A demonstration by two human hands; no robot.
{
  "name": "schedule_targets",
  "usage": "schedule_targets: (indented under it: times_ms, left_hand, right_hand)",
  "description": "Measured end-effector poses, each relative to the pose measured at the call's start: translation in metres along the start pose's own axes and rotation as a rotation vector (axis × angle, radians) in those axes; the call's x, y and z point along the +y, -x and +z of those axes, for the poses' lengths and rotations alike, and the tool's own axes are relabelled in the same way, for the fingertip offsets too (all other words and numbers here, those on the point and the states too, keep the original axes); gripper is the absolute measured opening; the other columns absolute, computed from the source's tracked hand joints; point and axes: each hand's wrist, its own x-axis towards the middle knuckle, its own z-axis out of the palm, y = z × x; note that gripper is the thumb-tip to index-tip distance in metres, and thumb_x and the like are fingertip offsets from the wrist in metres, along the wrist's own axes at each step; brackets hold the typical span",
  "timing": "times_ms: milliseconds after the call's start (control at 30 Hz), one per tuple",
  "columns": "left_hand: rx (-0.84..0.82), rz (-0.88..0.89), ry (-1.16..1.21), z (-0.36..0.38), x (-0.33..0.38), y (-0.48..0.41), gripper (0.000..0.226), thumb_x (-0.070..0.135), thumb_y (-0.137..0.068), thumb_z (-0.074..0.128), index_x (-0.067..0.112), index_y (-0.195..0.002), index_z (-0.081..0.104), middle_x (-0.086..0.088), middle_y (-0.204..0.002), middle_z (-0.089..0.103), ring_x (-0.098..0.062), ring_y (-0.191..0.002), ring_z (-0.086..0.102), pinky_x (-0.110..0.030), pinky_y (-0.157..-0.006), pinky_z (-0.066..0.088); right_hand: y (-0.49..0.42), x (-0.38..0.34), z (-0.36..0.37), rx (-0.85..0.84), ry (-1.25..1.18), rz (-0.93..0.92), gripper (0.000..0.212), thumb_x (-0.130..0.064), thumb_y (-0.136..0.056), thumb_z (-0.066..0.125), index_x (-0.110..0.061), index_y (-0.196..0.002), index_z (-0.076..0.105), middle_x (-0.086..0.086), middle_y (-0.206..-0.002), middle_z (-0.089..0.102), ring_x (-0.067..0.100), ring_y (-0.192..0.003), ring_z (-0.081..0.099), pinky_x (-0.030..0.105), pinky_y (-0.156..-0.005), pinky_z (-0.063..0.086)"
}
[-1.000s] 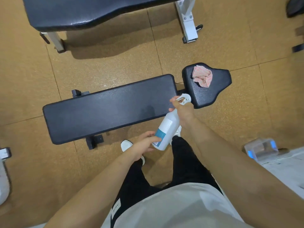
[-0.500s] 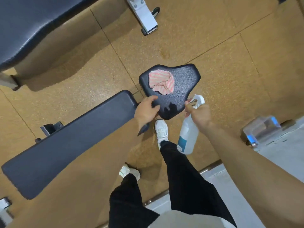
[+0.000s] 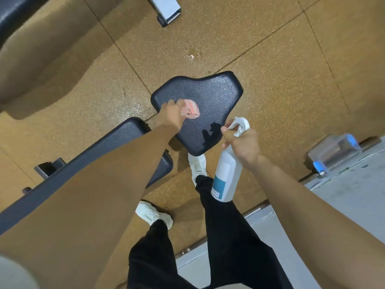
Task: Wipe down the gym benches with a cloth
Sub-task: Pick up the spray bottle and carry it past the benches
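A black gym bench lies below me, with a long back pad (image 3: 129, 142) and a wedge-shaped seat pad (image 3: 210, 97). My left hand (image 3: 173, 113) grips a pink striped cloth (image 3: 191, 109) on the seat pad's left part. My right hand (image 3: 243, 142) holds a white spray bottle (image 3: 227, 176) by its neck, just off the seat pad's near right edge. The bottle hangs down over my right leg, and its white trigger head points toward the seat pad.
A second black bench (image 3: 12, 15) with a white frame foot (image 3: 166, 9) stands at the top left. A clear and blue device (image 3: 333, 151) sits on the floor at the right, beside a grey platform (image 3: 343, 195). My white shoes (image 3: 198, 165) stand near the bench.
My left hand left the spray bottle, reached over the bench and took hold of the cloth on the seat pad. My right hand carried the bottle to the right. The view shifted toward the seat pad.
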Motion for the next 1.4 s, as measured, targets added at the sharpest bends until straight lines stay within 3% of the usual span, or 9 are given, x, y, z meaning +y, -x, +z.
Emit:
schedule_targets:
  times_ms: [100, 300, 433, 667, 867, 967, 1100, 1267, 1400]
  left_hand:
    - [0.031, -0.22, 0.323, -0.005, -0.007, 0.026, 0.029, 0.026, -0.095, 0.059, 0.003, -0.108, 0.07, -0.023, -0.106, 0.069, -0.04, -0.099, 0.065, -0.045, -0.082, 0.051]
    - [-0.1, -0.644, 1.159, -0.021, 0.003, 0.143, 0.018, 0.026, -0.097, 0.063, 0.012, -0.085, 0.064, -0.006, -0.069, 0.071, -0.02, -0.061, 0.062, -0.021, -0.051, 0.052]
    - [-0.317, -0.667, 1.386, -0.026, 0.003, 0.213, 0.021, 0.031, -0.098, 0.06, 0.013, -0.109, 0.065, -0.025, -0.113, 0.071, -0.022, -0.089, 0.068, -0.036, -0.085, 0.058]
    - [-0.498, -0.502, 1.892, -0.035, -0.012, 0.322, 0.051, 0.046, -0.097, 0.066, 0.016, -0.137, 0.058, -0.011, -0.138, 0.065, -0.025, -0.13, 0.062, -0.045, -0.113, 0.048]
    - [-0.447, -0.3, 1.965, -0.039, -0.034, 0.405, 0.067, 0.046, -0.087, 0.079, 0.025, -0.145, 0.053, -0.013, -0.144, 0.059, -0.027, -0.129, 0.061, -0.035, -0.09, 0.057]
    - [-0.407, -0.299, 1.996, -0.036, -0.037, 0.441, 0.058, 0.042, -0.091, 0.076, 0.024, -0.143, 0.055, -0.012, -0.142, 0.061, -0.027, -0.128, 0.063, -0.034, -0.087, 0.058]
    - [-0.423, -0.252, 1.989, -0.027, -0.039, 0.489, 0.054, 0.041, -0.094, 0.074, 0.023, -0.141, 0.056, -0.013, -0.137, 0.066, -0.032, -0.126, 0.066, -0.039, -0.092, 0.059]
    - [-0.44, -0.283, 2.022, -0.021, -0.034, 0.541, 0.047, 0.043, -0.094, 0.069, 0.02, -0.134, 0.061, -0.017, -0.125, 0.073, -0.038, -0.118, 0.07, -0.051, -0.114, 0.046]
    - [-0.442, -0.212, 1.965, -0.027, -0.027, 0.567, 0.047, 0.039, -0.093, 0.071, 0.017, -0.134, 0.06, -0.016, -0.124, 0.072, -0.031, -0.105, 0.076, -0.045, -0.101, 0.056]
  right_hand:
    - [0.01, -0.007, -0.001, -0.05, -0.087, -0.015, 0.014, -0.002, -0.093, 0.072, -0.015, -0.096, 0.068, 0.008, -0.092, 0.068, 0.015, -0.055, 0.06, 0.026, -0.052, 0.054]
    - [0.053, -0.033, 0.015, -0.032, -0.203, 0.02, 0.025, -0.011, -0.092, 0.075, -0.018, -0.075, 0.058, 0.007, -0.063, 0.061, 0.018, -0.046, 0.054, 0.027, -0.049, 0.048]
    - [0.089, -0.045, 0.031, -0.11, -0.25, 0.051, 0.015, -0.012, -0.092, 0.075, -0.019, -0.084, 0.064, -0.001, -0.073, 0.066, 0.011, -0.048, 0.059, 0.028, -0.053, 0.052]
    - [0.163, -0.059, 0.057, -0.021, -0.366, 0.061, 0.026, -0.025, -0.089, 0.08, -0.016, -0.075, 0.06, 0.004, -0.067, 0.066, 0.013, -0.05, 0.058, 0.03, -0.055, 0.051]
    - [0.232, -0.054, 0.075, -0.069, -0.398, -0.021, 0.016, -0.015, -0.092, 0.076, -0.017, -0.104, 0.066, -0.001, -0.083, 0.068, 0.015, -0.063, 0.063, 0.023, -0.048, 0.054]
    - [0.266, -0.032, 0.076, -0.05, -0.42, -0.049, 0.014, -0.016, -0.091, 0.077, -0.016, -0.094, 0.064, 0.002, -0.08, 0.069, 0.014, -0.057, 0.065, 0.025, -0.05, 0.054]
    - [0.311, 0.004, 0.069, 0.057, -0.379, -0.12, 0.023, -0.023, -0.09, 0.079, -0.014, -0.083, 0.059, 0.004, -0.071, 0.068, 0.015, -0.055, 0.066, 0.03, -0.055, 0.056]
    - [0.361, 0.035, 0.058, -0.012, -0.393, -0.195, 0.025, -0.01, -0.088, 0.08, -0.018, -0.104, 0.062, 0.006, -0.103, 0.073, 0.018, -0.074, 0.074, 0.04, -0.077, 0.061]
    - [0.389, 0.04, 0.05, 0.124, -0.472, -0.13, 0.023, -0.015, -0.087, 0.081, -0.013, -0.095, 0.059, 0.006, -0.075, 0.071, 0.016, -0.058, 0.071, 0.035, -0.06, 0.059]
